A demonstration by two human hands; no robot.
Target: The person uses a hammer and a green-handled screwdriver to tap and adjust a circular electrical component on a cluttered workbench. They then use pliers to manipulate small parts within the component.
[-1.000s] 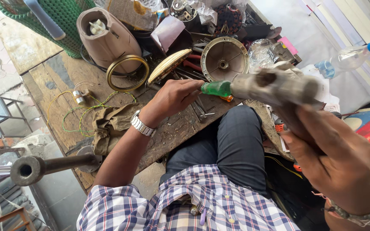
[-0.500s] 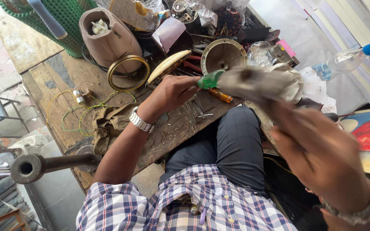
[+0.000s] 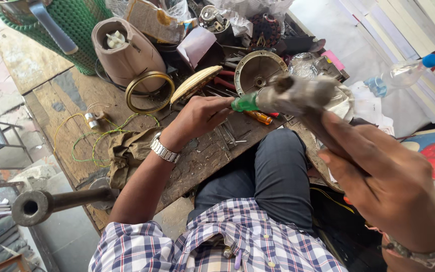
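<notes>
A green-handled screwdriver point(image 3: 245, 103) is gripped in the left hand point(image 3: 200, 117), its fingers clenched round the handle, which points toward a grey, dusty, roughly cylindrical metal part point(image 3: 298, 94). That part is grasped from below by the right hand point(image 3: 388, 186) and is held raised above the lap, near the edge of the worn wooden tabletop point(image 3: 71, 151); the screwdriver's tip is hidden where it meets the part. A metal wristwatch point(image 3: 164, 150) is worn on the left wrist. On the tabletop behind the left hand a brass-coloured ring point(image 3: 149, 91) and a beige mixer base point(image 3: 124, 53) are seen, with a round silver metal housing point(image 3: 258, 70) just beyond the raised part. An orange-handled tool point(image 3: 258, 117) lies beneath the screwdriver. Yellow-green wire point(image 3: 101, 138) is looped on the tabletop at the left.
</notes>
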